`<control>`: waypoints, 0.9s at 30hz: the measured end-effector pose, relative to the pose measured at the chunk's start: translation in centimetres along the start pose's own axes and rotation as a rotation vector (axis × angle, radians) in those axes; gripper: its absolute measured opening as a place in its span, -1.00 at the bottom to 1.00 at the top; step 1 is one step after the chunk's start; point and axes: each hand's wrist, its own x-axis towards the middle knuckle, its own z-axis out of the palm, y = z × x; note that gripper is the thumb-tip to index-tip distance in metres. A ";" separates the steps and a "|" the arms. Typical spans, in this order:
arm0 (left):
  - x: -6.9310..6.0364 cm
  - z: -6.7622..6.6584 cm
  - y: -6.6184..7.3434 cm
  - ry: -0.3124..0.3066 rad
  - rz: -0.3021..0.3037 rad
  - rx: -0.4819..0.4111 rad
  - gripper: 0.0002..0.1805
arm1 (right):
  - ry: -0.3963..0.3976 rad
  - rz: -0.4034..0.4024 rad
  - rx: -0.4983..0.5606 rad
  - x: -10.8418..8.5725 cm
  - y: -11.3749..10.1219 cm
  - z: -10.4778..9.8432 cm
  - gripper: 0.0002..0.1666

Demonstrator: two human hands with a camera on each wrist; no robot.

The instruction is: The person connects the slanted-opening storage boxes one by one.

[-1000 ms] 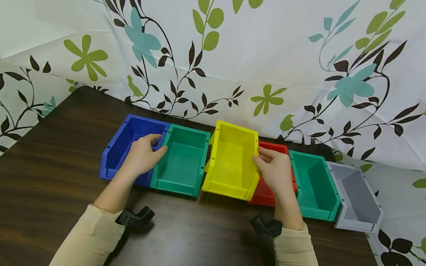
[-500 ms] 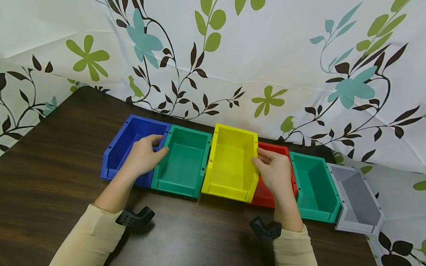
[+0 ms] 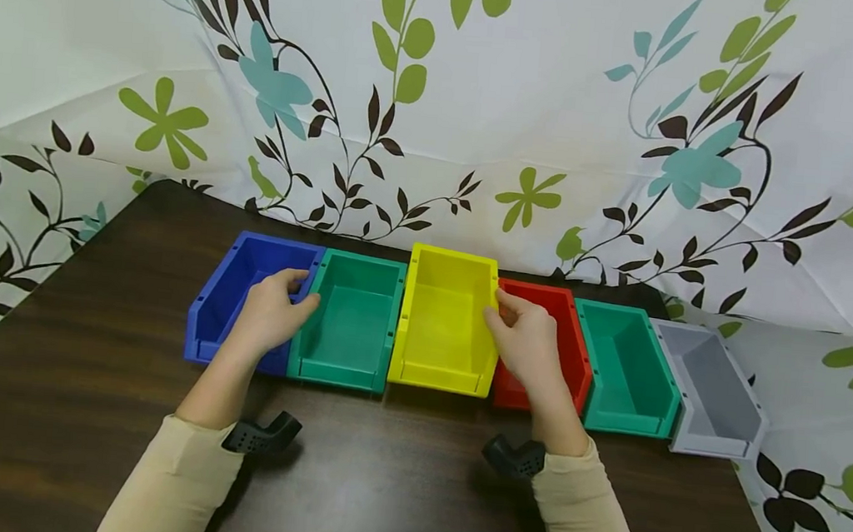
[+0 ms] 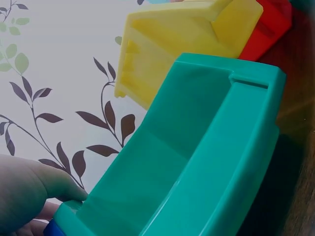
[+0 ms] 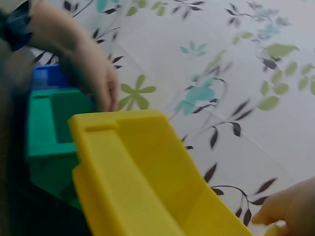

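A row of open plastic bins stands along the back of the table. My right hand [image 3: 533,345] pinches the right wall of the yellow bin [image 3: 445,318]. That bin sits slightly higher than its neighbours, its left side close against a green bin [image 3: 350,318]. My left hand [image 3: 273,308] grips the adjoining walls of this green bin and the blue bin [image 3: 216,308]. In the left wrist view, the thumb of the left hand [image 4: 34,191] meets the green rim. To the right of the yellow bin, partly behind my right hand, is the red bin [image 3: 564,327].
Right of the red bin come a second green bin [image 3: 628,374] and a grey bin [image 3: 710,388]. The dark wood table [image 3: 379,479] extends in front. A white cloth with a leaf pattern [image 3: 531,82] hangs right behind the bins.
The yellow bin has come down and shifted left against the green bin, held by my right hand. More of the red bin shows. The left hand keeps its hold; the head view shifts slightly.
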 end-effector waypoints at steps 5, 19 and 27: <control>-0.2 0.2 0.0 0.012 0.000 0.010 -0.43 | 0.121 -0.347 -0.232 -1.2 -1.3 1.6 -0.34; -0.4 0.9 0.9 -0.011 0.017 0.001 -0.44 | -0.128 -0.719 -0.318 -1.6 -1.6 4.3 -0.33; -0.5 0.8 0.9 -0.025 0.010 -0.006 -0.43 | -0.137 -0.693 -0.352 -1.5 -1.5 4.6 -0.32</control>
